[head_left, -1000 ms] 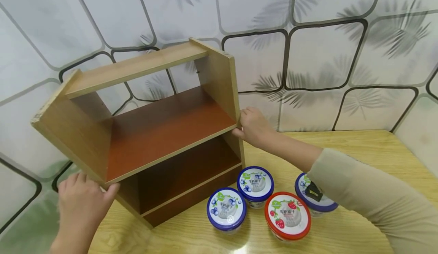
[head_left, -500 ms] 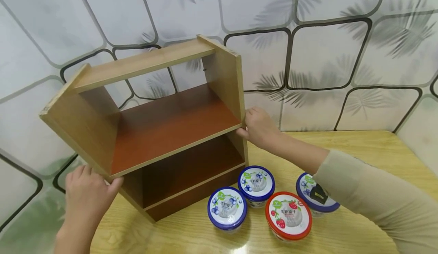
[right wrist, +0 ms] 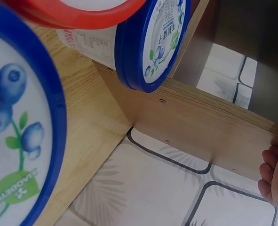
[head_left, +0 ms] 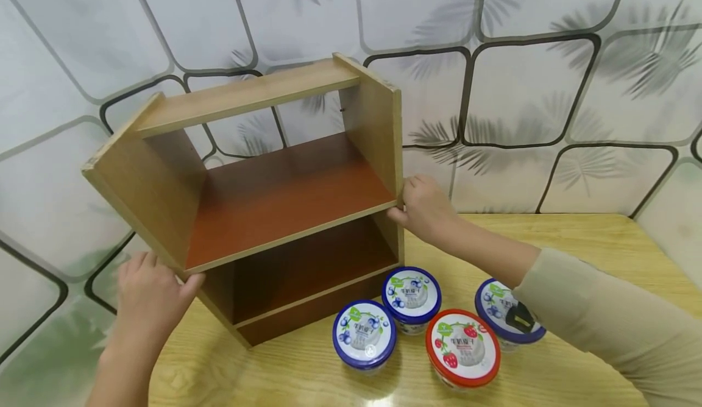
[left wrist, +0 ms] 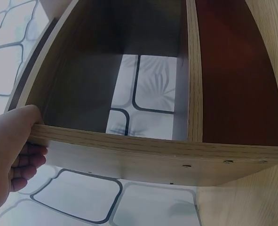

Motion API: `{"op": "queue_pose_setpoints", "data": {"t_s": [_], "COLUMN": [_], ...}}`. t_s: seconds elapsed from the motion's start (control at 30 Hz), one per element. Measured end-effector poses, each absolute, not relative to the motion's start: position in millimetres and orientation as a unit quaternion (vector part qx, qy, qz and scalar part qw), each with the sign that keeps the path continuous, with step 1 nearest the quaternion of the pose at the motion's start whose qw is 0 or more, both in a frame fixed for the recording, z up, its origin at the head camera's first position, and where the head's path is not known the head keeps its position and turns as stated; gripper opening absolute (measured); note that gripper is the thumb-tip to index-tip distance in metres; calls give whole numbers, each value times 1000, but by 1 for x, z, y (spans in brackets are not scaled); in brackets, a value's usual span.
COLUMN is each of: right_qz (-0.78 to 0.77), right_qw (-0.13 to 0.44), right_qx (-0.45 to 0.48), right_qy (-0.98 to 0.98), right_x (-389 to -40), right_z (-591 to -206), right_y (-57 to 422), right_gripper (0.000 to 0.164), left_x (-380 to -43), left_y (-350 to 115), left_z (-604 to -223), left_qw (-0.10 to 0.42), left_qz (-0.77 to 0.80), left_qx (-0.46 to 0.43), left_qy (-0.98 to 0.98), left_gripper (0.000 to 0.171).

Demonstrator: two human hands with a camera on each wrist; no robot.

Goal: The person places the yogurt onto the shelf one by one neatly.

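A small wooden shelf unit [head_left: 290,200] stands angled on the table, with light side panels and a red-brown middle board. My left hand [head_left: 150,291] grips its left side panel at the height of that board. In the left wrist view the thumb lies on the inner side and the fingers curl round the outside. My right hand [head_left: 425,209] holds the right side panel at about the same height. Only the edge of that hand, with curled fingers [right wrist: 266,172], shows in the right wrist view.
Lidded tubs stand right of the unit's front: a blue-lidded tub [head_left: 364,335], another blue-lidded tub [head_left: 411,295] close to the unit's corner, a red-lidded tub [head_left: 463,347], and a blue-lidded tub [head_left: 501,309] bearing a black patch. A patterned wall covering [head_left: 515,90] rises behind the table [head_left: 576,236].
The shelf unit has shifted right, and its left end has moved back toward the wall. Both hands have moved with it, keeping their grip. The tubs have stayed in place.
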State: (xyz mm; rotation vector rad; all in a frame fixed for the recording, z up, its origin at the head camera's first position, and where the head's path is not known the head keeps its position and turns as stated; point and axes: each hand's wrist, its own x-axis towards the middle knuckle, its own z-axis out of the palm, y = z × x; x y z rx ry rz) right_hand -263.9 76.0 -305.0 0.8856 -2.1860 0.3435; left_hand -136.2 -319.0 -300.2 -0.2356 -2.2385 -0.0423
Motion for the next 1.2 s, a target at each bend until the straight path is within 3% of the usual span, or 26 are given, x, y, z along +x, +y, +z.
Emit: {"op": "queue_pose_setpoints", "data": {"t_s": [0.37,1.2], "right_qz": [128,110], "right_qw": [385,386], "right_qx": [339,316], "right_qy": [-849,-860], "right_x": [-262,-254], "right_z": [-304,-307], "right_y": [87,91], "right_gripper": [28,30], "left_x": [-143,-152], "left_y": [-314,-317], "left_z": [-297,-299], "left_qw": [377,379], "left_qz": [-14,-46], "left_qx": [-87,-117], "left_qy": [-922,-917], "left_gripper": [37,27]}}
